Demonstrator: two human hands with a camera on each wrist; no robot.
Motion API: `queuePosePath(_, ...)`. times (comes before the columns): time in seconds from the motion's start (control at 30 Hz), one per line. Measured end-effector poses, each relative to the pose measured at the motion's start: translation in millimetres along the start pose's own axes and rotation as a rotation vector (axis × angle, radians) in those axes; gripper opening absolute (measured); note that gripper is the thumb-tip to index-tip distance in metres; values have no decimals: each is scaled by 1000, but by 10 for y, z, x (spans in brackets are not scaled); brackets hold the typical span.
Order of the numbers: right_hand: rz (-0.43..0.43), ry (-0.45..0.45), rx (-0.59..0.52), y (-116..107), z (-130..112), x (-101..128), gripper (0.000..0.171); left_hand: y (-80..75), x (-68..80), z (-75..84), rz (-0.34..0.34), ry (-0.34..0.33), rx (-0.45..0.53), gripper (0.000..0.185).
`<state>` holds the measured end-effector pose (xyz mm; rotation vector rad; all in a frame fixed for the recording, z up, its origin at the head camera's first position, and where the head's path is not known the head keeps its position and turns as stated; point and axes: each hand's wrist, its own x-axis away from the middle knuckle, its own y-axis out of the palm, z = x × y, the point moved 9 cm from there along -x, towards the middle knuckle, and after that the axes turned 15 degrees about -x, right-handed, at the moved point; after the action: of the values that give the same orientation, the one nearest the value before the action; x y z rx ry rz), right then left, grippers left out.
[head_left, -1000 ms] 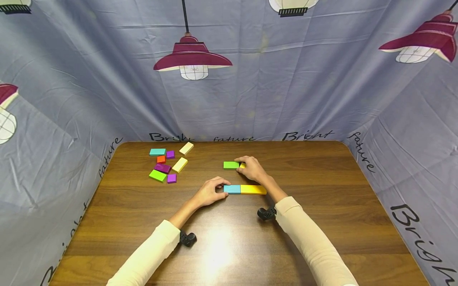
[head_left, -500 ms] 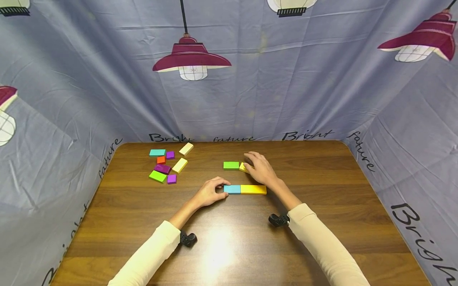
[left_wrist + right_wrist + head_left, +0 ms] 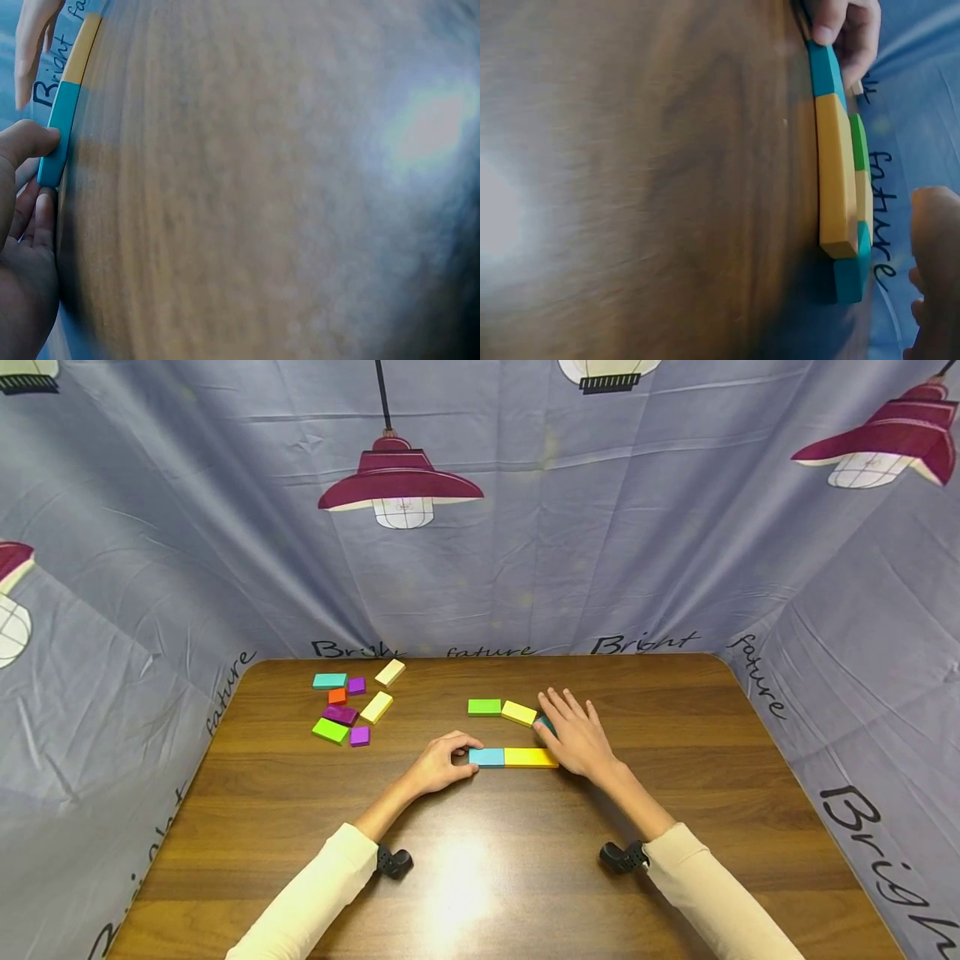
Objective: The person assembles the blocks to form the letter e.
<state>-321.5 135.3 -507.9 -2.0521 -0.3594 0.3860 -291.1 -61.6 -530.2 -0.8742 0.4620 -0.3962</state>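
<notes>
Your left hand [image 3: 438, 766] is curled at the left end of the light blue block [image 3: 487, 757], fingertips [image 3: 34, 142] pinching that end; the left wrist view shows the thumb pressed against the block's edge with the other fingers tucked beneath. The block lies flat on the wooden table [image 3: 480, 877], right at your fingertips, and its far end butts against the long orange-yellow block [image 3: 532, 757], the two making one straight line running away to the right of that hand.

Your right hand [image 3: 577, 739] lies flat and released, fingers straight and spread, at the right end of that line. The heel of the thumb sits just beside the orange-yellow block's right end. A teal block [image 3: 851, 270] peeks out from under the fingers; in the right wrist view it sits at the end of the orange-yellow block, touching it, just ahead of your fingertips [image 3: 934, 217]. Whether the fingers press down on it, you cannot tell from here.

Just left of your right fingers lies a pale yellow block [image 3: 519, 712], slightly tilted, and beyond it a green block [image 3: 484, 707], both beyond the blue-orange line.

Far off to the left of your left hand, a loose cluster of blocks [image 3: 348, 703] lies near the table's far left corner: teal, purple, orange, magenta, lime and cream pieces.
</notes>
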Motion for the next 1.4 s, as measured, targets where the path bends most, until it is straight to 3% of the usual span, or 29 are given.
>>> queuePosePath(0.5, -77, -4, 8, 125, -16, 421, 58, 5, 2, -22, -5, -14, -6, 30)
queuePosePath(1.1, -90, -15, 3, 198, -35, 480, 58, 11, 15, -51, -28, -45, 32, 36)
queuePosePath(1.23, -93, -13, 10, 214, -41, 478, 58, -122, 53, -96, -9, -85, 91, 39)
queuePosePath(1.4, -83, -7, 6, 196, -42, 477, 57, -507, 118, -340, 118, -174, 64, 38)
